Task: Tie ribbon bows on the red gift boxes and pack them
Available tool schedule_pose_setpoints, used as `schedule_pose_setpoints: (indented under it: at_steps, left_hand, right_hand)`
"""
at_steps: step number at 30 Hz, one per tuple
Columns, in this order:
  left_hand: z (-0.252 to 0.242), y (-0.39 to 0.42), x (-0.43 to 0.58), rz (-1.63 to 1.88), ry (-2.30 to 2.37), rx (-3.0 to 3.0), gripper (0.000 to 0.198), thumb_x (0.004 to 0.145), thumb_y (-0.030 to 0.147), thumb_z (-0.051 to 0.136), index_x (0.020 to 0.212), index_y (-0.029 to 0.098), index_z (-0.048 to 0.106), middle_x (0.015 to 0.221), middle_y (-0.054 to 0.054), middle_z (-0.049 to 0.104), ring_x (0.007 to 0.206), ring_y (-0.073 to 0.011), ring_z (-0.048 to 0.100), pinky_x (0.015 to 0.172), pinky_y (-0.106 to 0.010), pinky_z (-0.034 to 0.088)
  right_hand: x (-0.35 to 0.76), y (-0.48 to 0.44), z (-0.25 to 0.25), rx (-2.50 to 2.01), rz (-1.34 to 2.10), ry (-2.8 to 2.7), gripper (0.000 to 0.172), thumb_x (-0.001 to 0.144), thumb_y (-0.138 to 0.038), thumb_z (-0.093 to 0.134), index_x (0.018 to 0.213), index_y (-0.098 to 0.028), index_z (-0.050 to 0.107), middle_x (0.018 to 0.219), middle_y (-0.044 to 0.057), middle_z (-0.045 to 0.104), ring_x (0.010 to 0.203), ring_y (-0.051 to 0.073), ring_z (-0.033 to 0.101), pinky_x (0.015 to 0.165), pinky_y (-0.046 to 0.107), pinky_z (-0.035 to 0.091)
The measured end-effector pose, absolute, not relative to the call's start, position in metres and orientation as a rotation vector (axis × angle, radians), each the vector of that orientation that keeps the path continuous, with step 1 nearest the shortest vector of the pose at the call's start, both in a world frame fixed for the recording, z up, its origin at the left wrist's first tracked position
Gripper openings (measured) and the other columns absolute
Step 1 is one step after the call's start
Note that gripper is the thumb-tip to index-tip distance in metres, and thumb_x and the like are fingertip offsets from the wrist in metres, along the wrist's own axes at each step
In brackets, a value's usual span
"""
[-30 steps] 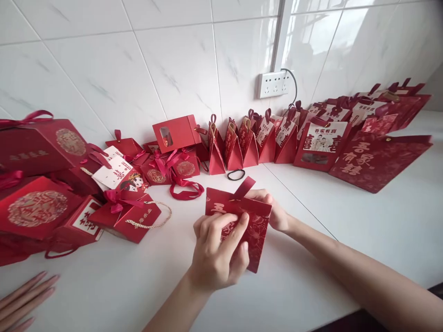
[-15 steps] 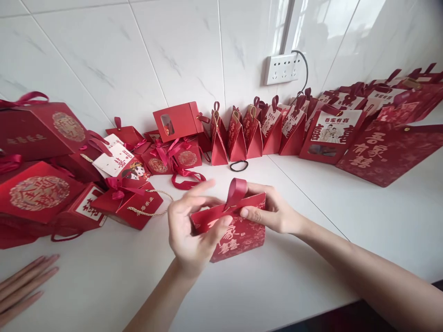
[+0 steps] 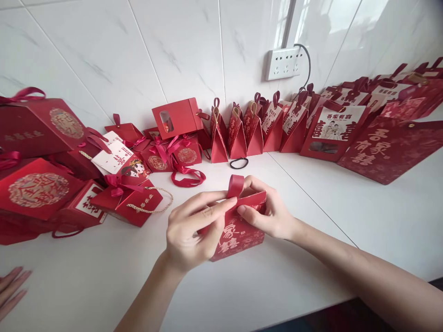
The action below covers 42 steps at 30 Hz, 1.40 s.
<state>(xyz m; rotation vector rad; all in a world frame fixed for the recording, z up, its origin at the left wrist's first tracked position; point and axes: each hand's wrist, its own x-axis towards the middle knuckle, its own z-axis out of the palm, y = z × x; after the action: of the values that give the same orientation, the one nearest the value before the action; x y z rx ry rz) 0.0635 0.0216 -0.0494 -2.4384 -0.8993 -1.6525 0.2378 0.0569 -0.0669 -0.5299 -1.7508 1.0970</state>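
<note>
White counter (image 3: 346,207): left hand (image 3: 192,230) and right hand (image 3: 268,210) pinch upright red box (image 3: 238,235), lengthwise left-to-right.

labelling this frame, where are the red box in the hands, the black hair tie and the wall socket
red box (image 3: 238,237): head view, gold-lettered front face
black hair tie (image 3: 230,163): head view, left of its loop
wall socket (image 3: 284,63): head view, middle of white plate

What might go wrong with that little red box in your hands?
The left hand and right hand pinch the top of the small red gift box beside its ribbon loop. Squeezing too hard might crease the card or pull the loop out. The black hair tie and loose red ribbon lie close behind, so a shove could knock them into the row of red bags.
</note>
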Motion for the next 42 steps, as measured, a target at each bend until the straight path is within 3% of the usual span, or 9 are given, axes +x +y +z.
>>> schedule_pose_setpoints:
  at_steps: [4,8,10,14,22,31,38,42]
  left_hand:
    - [-0.054,0.019,0.069,-1.71,-0.929,-2.298,0.039,0.078,-0.001,0.06,0.108,0.023,0.069,0.094,0.0,0.071,0.075,-0.0104,0.066,0.062,-0.02,0.055]
    - [-0.058,0.017,0.071,-1.71,-0.93,-2.255,0.037,0.078,0.003,0.058,0.109,0.02,0.068,0.097,-0.003,0.07,0.08,-0.0132,0.067,0.066,-0.022,0.056]
    - [-0.059,0.017,0.071,-1.703,-0.915,-2.257,0.038,0.077,0.003,0.059,0.111,0.018,0.067,0.099,-0.003,0.07,0.082,-0.0135,0.067,0.067,-0.023,0.057]
    - [-0.061,0.016,0.072,-1.699,-0.93,-2.234,0.04,0.076,0.001,0.061,0.111,0.018,0.066,0.1,-0.003,0.07,0.082,-0.0127,0.067,0.068,-0.022,0.057]
    - [-0.06,0.018,0.073,-1.681,-0.933,-2.211,0.038,0.077,0.006,0.063,0.111,0.021,0.066,0.097,-0.002,0.069,0.079,-0.0132,0.068,0.065,-0.022,0.057]
    - [-0.06,0.019,0.073,-1.652,-0.968,-2.195,0.038,0.079,0.006,0.064,0.114,0.02,0.065,0.108,-0.004,0.067,0.076,-0.0105,0.064,0.064,-0.022,0.056]
    - [-0.059,0.018,0.074,-1.667,-0.964,-2.184,0.032,0.081,0.006,0.062,0.111,0.019,0.065,0.107,-0.004,0.068,0.077,-0.0098,0.064,0.066,-0.02,0.056]
    - [-0.059,0.018,0.075,-1.676,-0.965,-2.199,0.032,0.082,0.004,0.061,0.11,0.018,0.065,0.108,-0.004,0.068,0.078,-0.0096,0.064,0.066,-0.02,0.055]
  right_hand:
    - [0.235,0.056,-0.075,-0.482,1.002,-1.785,0.02,0.085,-0.02,0.053,0.102,-0.021,0.043,0.075,-0.001,0.058,0.058,0.011,0.055,0.052,0.023,0.047]
    - [0.233,0.058,-0.081,-0.33,0.447,-1.795,0.045,0.082,-0.013,0.057,0.119,-0.027,0.037,0.1,0.004,0.055,0.087,0.017,0.059,0.071,0.031,0.054]
    - [0.234,0.059,-0.08,-0.296,0.214,-1.822,0.043,0.082,-0.01,0.055,0.119,-0.027,0.042,0.104,0.006,0.052,0.096,0.019,0.057,0.075,0.033,0.055]
    - [0.235,0.059,-0.076,-0.309,0.054,-1.882,0.036,0.084,-0.009,0.051,0.116,-0.024,0.049,0.099,0.007,0.052,0.095,0.021,0.055,0.073,0.034,0.056]
    - [0.235,0.058,-0.076,-0.323,0.025,-1.876,0.03,0.086,-0.01,0.05,0.113,-0.023,0.052,0.1,0.008,0.049,0.095,0.02,0.057,0.068,0.032,0.058]
    - [0.234,0.059,-0.076,-0.301,0.055,-1.866,0.024,0.085,-0.008,0.051,0.104,-0.022,0.052,0.099,0.008,0.05,0.096,0.02,0.055,0.071,0.032,0.055]
    - [0.232,0.056,-0.072,-0.333,0.305,-1.786,0.021,0.086,-0.011,0.054,0.103,-0.023,0.049,0.08,0.001,0.054,0.07,0.014,0.054,0.06,0.027,0.05]
    - [0.232,0.052,-0.068,-0.399,0.318,-1.788,0.021,0.086,-0.01,0.054,0.103,-0.021,0.053,0.077,0.0,0.055,0.066,0.012,0.054,0.058,0.025,0.048]
